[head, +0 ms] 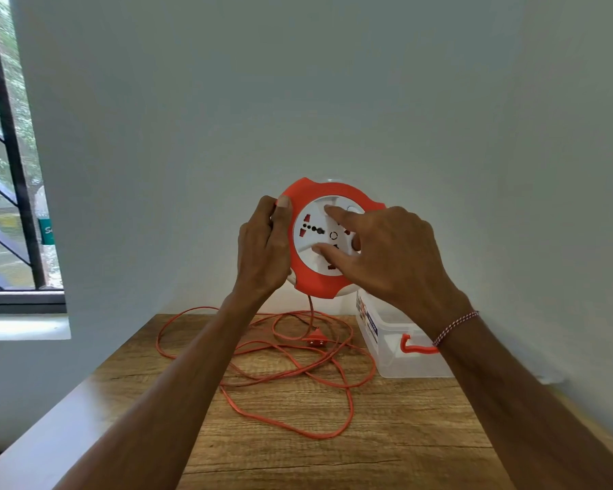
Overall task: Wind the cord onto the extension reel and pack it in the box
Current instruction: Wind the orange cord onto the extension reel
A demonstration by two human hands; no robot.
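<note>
I hold the round orange extension reel (308, 277) up in the air above the table, its white socket face toward me. My left hand (262, 249) grips its left rim, thumb on the front edge. My right hand (386, 256) lies over the white face, with straight fingertips pressing on it. The orange cord (284, 369) hangs from the reel's bottom and lies in loose loops on the wooden table (368, 447). Its orange plug (315, 337) rests among the loops. The clear plastic box (393, 351) with an orange handle stands at the back right, partly behind my right wrist.
A pale wall stands close behind the table. At the left is a window with black bars (4, 143) and a white sill; a clear bottle with a green label (45, 228) stands at the window's edge. The table's left edge runs diagonally toward me.
</note>
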